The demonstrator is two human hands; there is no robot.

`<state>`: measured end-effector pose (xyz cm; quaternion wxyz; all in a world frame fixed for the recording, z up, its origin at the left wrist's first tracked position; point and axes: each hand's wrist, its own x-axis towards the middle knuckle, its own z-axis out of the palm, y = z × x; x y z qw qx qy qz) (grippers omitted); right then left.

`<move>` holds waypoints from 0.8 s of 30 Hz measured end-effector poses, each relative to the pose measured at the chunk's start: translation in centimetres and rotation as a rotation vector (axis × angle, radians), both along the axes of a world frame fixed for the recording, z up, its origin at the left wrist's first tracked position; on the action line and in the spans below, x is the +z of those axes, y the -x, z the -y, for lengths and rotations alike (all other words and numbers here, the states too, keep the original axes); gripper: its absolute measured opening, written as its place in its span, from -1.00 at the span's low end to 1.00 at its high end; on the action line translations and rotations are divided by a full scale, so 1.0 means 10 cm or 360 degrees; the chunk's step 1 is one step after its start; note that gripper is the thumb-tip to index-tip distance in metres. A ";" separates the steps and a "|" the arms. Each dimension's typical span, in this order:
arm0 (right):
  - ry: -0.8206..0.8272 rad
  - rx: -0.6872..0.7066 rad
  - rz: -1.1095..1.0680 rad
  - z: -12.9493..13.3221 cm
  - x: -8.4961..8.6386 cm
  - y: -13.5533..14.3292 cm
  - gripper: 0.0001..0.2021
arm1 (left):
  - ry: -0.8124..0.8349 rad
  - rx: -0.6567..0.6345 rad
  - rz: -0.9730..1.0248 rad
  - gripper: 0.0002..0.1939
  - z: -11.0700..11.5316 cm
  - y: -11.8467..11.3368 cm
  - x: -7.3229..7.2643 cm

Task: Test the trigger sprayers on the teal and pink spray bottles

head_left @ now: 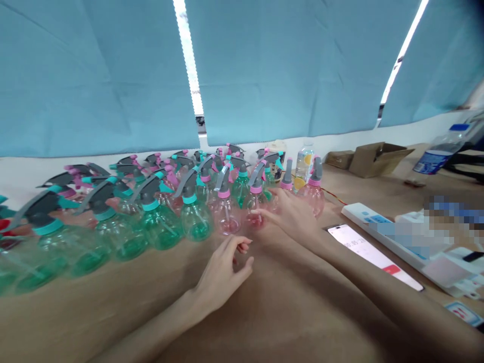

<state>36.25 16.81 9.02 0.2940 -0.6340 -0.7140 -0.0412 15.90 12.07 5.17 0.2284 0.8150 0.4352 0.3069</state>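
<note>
Rows of small round spray bottles with grey trigger heads stand on the brown table; some are green, others pink. My right hand (293, 213) reaches to the right side of a pink spray bottle (252, 218), thumb and fingers apart, with the thumb in front of its body. Whether it touches the bottle I cannot tell. Another pink spray bottle (313, 194) stands partly behind that hand. My left hand (226, 269) hovers over the table with loosely curled fingers, thumb apart, holding nothing. Nearest to it are a clear pink-collared spray bottle (227, 217) and a green one (196, 222).
A lit phone (372, 254) lies at the right beside a long white box (381, 234). Farther back stand an open cardboard box (374, 160), a drink bottle (304, 164) and a blue-capped water bottle (438, 151). Blue sheeting (264, 65) hangs behind.
</note>
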 end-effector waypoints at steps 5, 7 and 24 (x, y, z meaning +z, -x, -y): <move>-0.0206 -0.0217 -0.0228 0.09 -0.06 -0.48 -0.60 | 0.0024 -0.0019 0.0032 -0.78 -0.03 -0.07 0.03; -0.0181 -0.0231 -0.0253 0.00 -0.10 -0.61 -0.56 | 0.0030 -0.0024 0.0042 -0.77 -0.02 -0.11 0.04; -0.0048 -0.0098 -0.0222 0.19 -0.22 -0.51 -0.54 | 0.0163 0.0035 0.0210 -0.86 0.15 -0.27 0.33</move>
